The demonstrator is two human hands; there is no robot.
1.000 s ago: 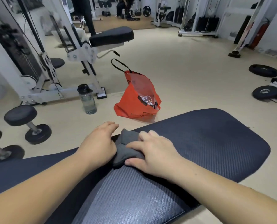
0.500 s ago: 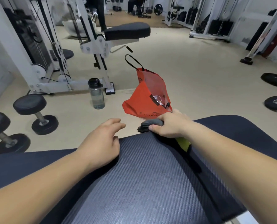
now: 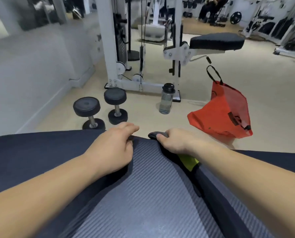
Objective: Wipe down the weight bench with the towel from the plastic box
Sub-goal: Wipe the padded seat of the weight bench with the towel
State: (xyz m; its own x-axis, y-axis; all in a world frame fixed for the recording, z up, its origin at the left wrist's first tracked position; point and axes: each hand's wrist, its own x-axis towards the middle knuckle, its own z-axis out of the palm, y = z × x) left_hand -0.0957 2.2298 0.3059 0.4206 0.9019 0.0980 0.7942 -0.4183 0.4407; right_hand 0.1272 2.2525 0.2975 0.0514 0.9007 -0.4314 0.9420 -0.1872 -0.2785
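Currently both hands are at the far edge of the bench [image 3: 143,194], whose dark ribbed pad fills the lower part of the head view. The right hand [image 3: 176,141] grips the towel [image 3: 153,134], a dark grey wad bunched under its curled fingers and pressed on the rim of the pad. Only a small end of the towel shows past the fingertips. The left hand [image 3: 115,146] rests palm down on the pad just beside it, apart from the towel, its fingers loosely bent over the edge and holding nothing. A yellow-green strip [image 3: 189,162] shows beneath the right wrist; what it belongs to cannot be told.

On the floor beyond the bench, a red bag [image 3: 224,115] slumps to the right, near the right hand. A bottle [image 3: 166,100] stands upright left of the bag, and two dumbbells [image 3: 116,105] stand on end further left. Behind them is a white machine [image 3: 109,48] with a black seat [image 3: 215,41].
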